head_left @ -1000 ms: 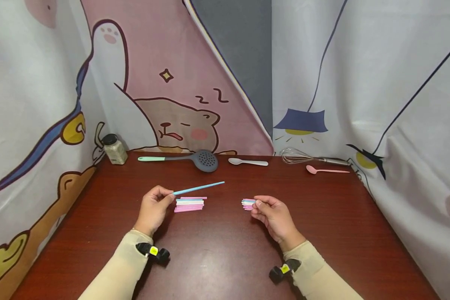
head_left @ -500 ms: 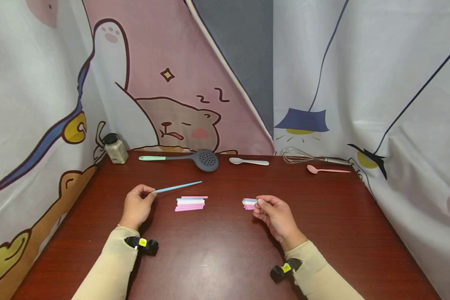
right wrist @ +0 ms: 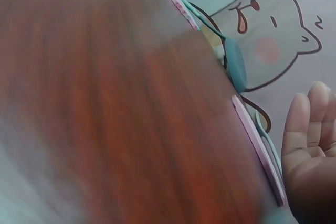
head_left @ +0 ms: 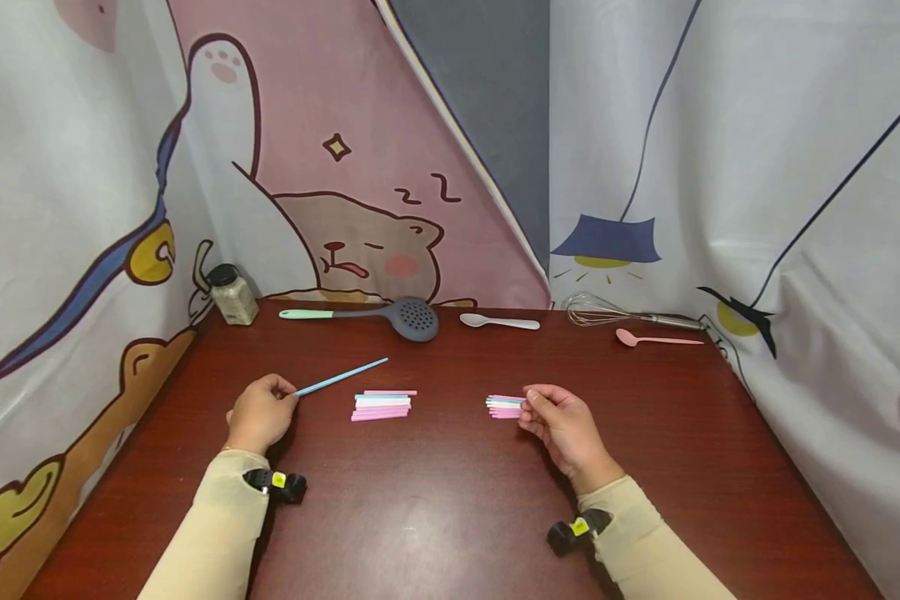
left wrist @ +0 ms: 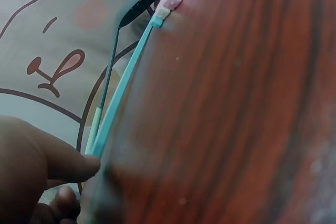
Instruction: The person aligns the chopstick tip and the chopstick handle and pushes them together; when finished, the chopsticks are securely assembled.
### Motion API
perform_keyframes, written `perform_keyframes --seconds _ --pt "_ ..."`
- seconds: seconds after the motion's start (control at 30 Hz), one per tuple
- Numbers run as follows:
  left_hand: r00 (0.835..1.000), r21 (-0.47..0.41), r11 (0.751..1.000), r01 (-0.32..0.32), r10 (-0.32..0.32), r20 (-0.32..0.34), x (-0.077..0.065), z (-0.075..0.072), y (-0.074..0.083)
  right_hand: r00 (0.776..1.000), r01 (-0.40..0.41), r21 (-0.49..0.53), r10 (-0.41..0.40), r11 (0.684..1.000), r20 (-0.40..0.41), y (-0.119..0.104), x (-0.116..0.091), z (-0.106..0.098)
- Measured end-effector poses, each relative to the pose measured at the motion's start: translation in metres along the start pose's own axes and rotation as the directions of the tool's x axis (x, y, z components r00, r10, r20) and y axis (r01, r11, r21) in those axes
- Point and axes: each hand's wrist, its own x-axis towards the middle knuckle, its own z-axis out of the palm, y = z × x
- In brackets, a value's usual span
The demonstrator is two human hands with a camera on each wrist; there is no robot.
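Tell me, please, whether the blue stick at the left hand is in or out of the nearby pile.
Out: the left hand pinches the blue stick, and table shows between it and the pile.

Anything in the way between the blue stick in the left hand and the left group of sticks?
Nothing visible. In the head view, the left hand pinches the blue stick by its left end, and only tabletop shows between it and the left group of sticks. The slotted turner lies farther back.
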Motion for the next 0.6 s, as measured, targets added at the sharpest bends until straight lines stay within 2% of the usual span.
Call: perform_keyframes --seconds 0.17,0.3,0.37,0.47,0.53,0.6 --pt "1.000 0.037 0.999 0.011 -0.012 0.016 0.002 0.001 -0.002 0.999 -0.029 -0.093 0.026 0.995 -0.040 -0.006 0.006 -0.009" --pt "1.000 0.051 0.999 0.017 -0.017 0.010 0.003 0.001 -0.001 0.996 -0.059 -0.255 0.040 0.965 -0.077 -0.013 0.011 -0.018" --pt "1.000 0.051 0.999 0.000 0.000 -0.005 0.003 0.003 0.000 0.995 -0.067 -0.368 0.037 0.927 -0.088 -0.017 0.013 -0.023" --pt "0.996 0.027 0.996 -0.085 0.085 -0.018 0.002 0.007 0.006 0.997 -0.064 -0.537 0.026 0.841 -0.078 -0.022 0.016 -0.028" --pt "0.985 -0.012 0.985 -0.174 0.174 0.005 0.001 0.013 0.012 0.997 -0.063 -0.615 0.022 0.786 -0.073 -0.024 0.017 -0.031" --pt "0.964 -0.055 0.965 -0.258 0.261 0.048 -0.002 0.018 0.019 0.998 -0.060 -0.667 0.025 0.743 -0.062 -0.024 0.018 -0.032"
